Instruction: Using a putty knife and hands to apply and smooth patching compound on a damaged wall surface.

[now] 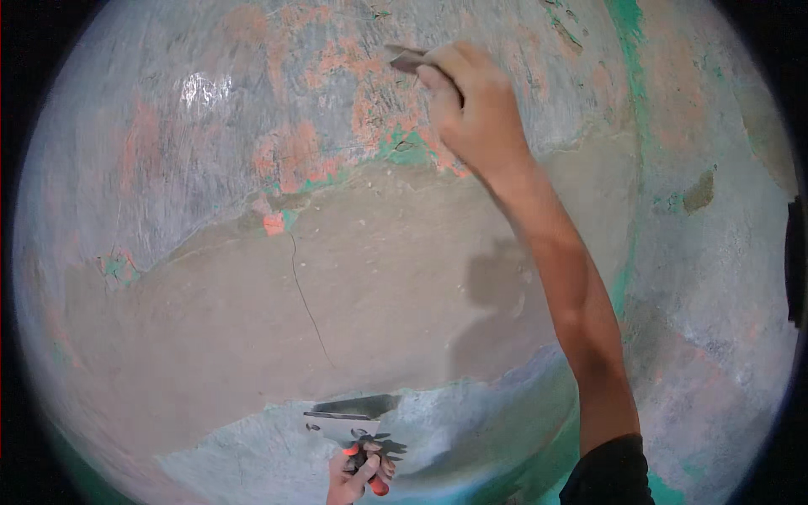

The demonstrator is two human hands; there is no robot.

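My raised right hand (484,105) is closed round a thin flat scraper (408,59). Its edge is at the upper wall, over grey paint with worn orange patches, and my fingers hide most of it. Low in the view, my left hand (362,475) grips the black and red handle of a wide putty knife (345,422). That knife's metal blade points up along the wall, and a dark shadow lies just above it. Between the two hands stretches a broad band of bare grey-brown plaster (396,269) with a thin dark crack.
Ragged flaking paint (404,147) in green and orange borders the plaster's upper edge. A green vertical line (637,168) marks a corner at the right, with another patchy wall (715,252) beyond it. My shadow falls on the plaster.
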